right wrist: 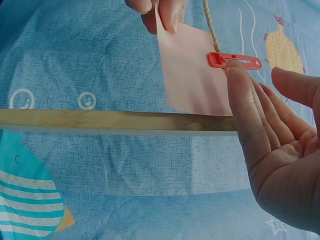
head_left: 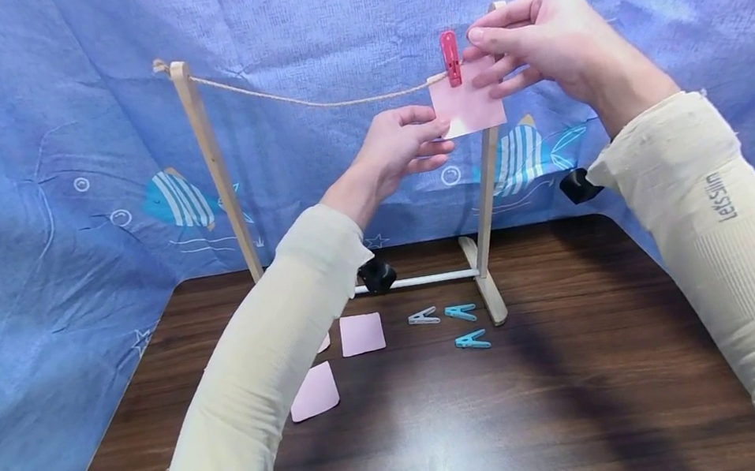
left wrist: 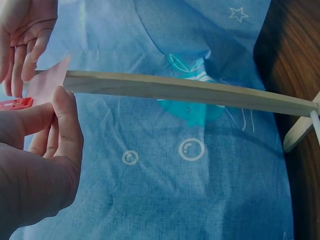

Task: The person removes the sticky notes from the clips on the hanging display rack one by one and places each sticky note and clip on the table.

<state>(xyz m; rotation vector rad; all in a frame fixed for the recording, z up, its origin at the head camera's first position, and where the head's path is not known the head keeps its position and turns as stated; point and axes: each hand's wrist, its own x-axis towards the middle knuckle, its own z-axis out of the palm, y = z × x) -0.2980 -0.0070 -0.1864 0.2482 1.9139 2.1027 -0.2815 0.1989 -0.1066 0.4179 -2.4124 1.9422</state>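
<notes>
A pink square of paper (head_left: 468, 108) hangs from the string (head_left: 331, 104) near its right end. A red clothespin (head_left: 450, 59) clips its top edge to the string. My left hand (head_left: 401, 141) pinches the paper's lower left corner between thumb and fingers. At the paper's right side is my right hand (head_left: 538, 43), its fingers extended close to the paper and the clothespin. In the right wrist view, the right thumb stands apart from those fingers and nothing is held between them. Whether the right fingertips touch the paper is hard to tell.
Wooden posts (head_left: 209, 154) carry the string above a dark table (head_left: 585, 399). On the table lie pink paper squares (head_left: 362, 334), a grey clothespin (head_left: 424, 317) and two blue clothespins (head_left: 472, 340). A white bar (head_left: 426, 280) runs low between the posts. Behind hangs a blue cloth (head_left: 321, 28).
</notes>
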